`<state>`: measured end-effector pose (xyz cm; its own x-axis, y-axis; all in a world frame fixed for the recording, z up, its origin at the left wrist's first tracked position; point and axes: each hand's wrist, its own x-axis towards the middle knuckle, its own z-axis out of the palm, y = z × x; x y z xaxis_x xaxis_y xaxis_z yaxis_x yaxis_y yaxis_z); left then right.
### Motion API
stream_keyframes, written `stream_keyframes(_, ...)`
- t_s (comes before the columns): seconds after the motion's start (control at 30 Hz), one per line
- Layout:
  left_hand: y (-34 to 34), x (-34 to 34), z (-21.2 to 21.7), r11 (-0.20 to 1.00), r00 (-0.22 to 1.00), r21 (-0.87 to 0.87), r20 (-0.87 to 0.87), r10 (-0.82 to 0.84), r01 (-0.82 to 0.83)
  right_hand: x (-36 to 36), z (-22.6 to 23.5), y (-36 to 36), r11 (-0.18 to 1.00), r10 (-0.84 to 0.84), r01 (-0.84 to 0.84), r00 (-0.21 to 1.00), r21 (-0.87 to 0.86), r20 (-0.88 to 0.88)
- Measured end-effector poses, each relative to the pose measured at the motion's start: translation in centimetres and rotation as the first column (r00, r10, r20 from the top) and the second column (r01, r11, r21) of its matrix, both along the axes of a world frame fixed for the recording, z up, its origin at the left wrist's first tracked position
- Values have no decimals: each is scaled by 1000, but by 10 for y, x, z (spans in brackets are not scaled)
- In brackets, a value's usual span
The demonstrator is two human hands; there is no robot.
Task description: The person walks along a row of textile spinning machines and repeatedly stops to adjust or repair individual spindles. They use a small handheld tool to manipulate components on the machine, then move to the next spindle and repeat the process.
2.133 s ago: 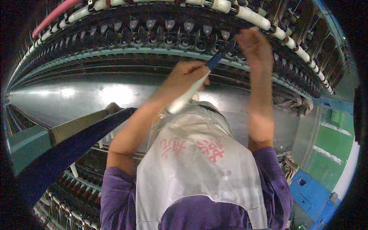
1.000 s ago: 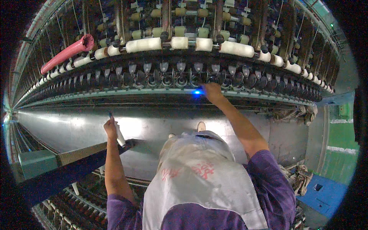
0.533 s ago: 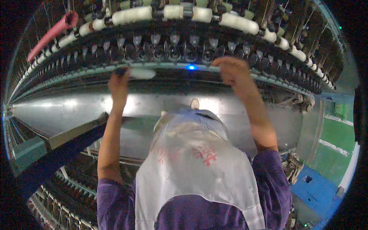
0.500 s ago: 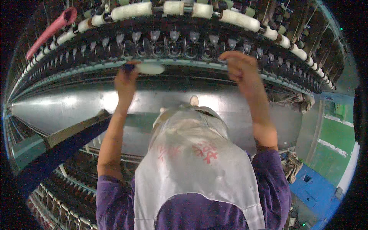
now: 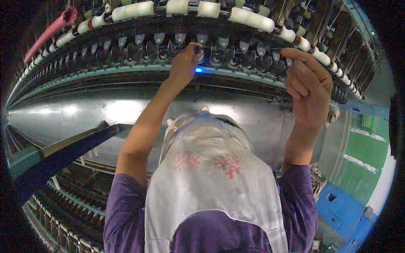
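At the spinning frame's row of spindles, my left hand [image 5: 184, 64] is closed around the dark end of a yarn bobbin [image 5: 201, 56]. Part of the bobbin's white body shows beside the fingers, which hide the rest. Further right and raised, my right hand [image 5: 311, 86] has its thumb and forefinger close together, the other fingers curled. A thin pale thread [image 5: 257, 51] runs from the forefinger's tip leftward across the spindles toward my left hand. Its left end is too fine to follow.
White rollers [image 5: 252, 20] line the frame above the spindles. A pink tube [image 5: 49, 34] lies at far left. Below the spindles runs a pale rail [image 5: 147, 68], with a blue light [image 5: 198, 70] near my left wrist. A dark blue beam [image 5: 63, 159] juts in from the left.
My left hand has carried the bobbin right and up, from in front of the rail to the spindle row. The right hand has moved right, and the thread now shows stretched out.
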<state>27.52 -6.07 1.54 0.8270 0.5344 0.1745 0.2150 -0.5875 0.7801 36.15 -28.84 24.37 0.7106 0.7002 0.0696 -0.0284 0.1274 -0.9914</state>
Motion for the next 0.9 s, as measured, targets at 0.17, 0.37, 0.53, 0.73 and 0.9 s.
stream_keyframes(0.17, 0, 23, -15, 952, 994, -296, 39, 99, -83, 11, 9, 14, 999, 41, -43, 995, 19, 96)
stream_keyframes(0.37, -22, 30, -35, 976, 947, 89, 274, 167, -198, 21, 32, 35, 993, 73, -91, 973, 72, 220)
stream_keyframes(0.53, -34, 41, -84, 911, 927, 202, 188, 326, -361, 24, 61, 57, 962, 146, -205, 946, 183, 291)
stream_keyframes(0.73, -36, 61, -144, 873, 853, 31, 233, 467, -487, 13, 64, 84, 984, -30, -41, 922, 174, 387)
stream_keyframes(0.9, -37, 64, -153, 845, 795, -215, 287, 534, -490, 13, 62, 101, 981, 18, -137, 770, 138, 638)
